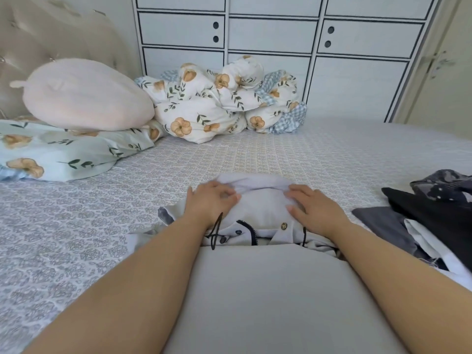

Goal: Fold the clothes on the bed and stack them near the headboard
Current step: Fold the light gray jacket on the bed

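A light grey hooded jacket [260, 210] with a black zipper, snap buttons and black drawstrings lies on the bed just in front of me. My left hand [210, 201] rests on its left side, fingers curled into the fabric near the hood. My right hand [315, 209] lies flat on its right side, fingers apart and pressing down. A pile of unfolded dark and white clothes [434, 215] sits at the right edge of the bed. The tufted beige headboard [38, 39] stands at the far left.
A pink round cushion [84, 94] lies on a floral pillow [63, 152] by the headboard. A bundled floral duvet [222, 100] sits against the white drawer cabinet [306, 37]. The patterned grey bedsheet [76, 221] spreads around the jacket. My grey top fills the lower middle.
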